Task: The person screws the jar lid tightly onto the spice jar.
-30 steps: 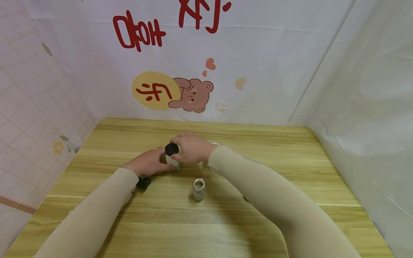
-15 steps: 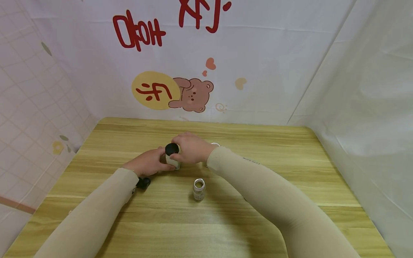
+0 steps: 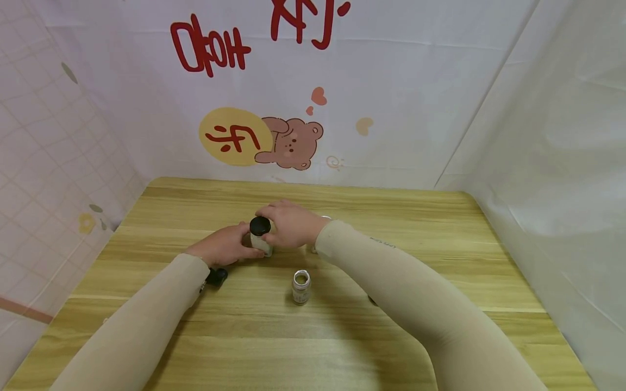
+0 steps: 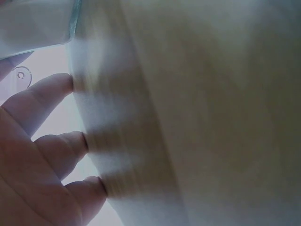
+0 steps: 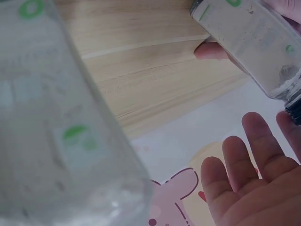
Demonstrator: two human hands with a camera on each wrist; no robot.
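Note:
My left hand (image 3: 225, 246) holds the lower part of a clear jar (image 3: 261, 247) of whitish powder, which stands upright on the table. In the left wrist view, several fingertips (image 4: 66, 84) touch the tabletop beside the jar's base (image 4: 33, 28). My right hand (image 3: 293, 224) pinches the jar's black lid (image 3: 260, 225) between thumb and fingers. The lid sits on the jar's mouth. In the right wrist view, the other right fingers (image 5: 233, 155) stick out away from the lid (image 5: 295, 110). A small lidless glass jar (image 3: 301, 290) stands in front of the hands.
Behind my right wrist is another container, of which only a pale rim (image 3: 326, 218) shows. A similar jar (image 5: 70, 117) looms blurred in the right wrist view. A small black object (image 3: 217, 277) lies by the left cuff, and a dark edge (image 3: 373, 300) shows under the right sleeve.
My right thumb and forearm have shifted very slightly at the lid. The left hand and both jars stay in the same places.

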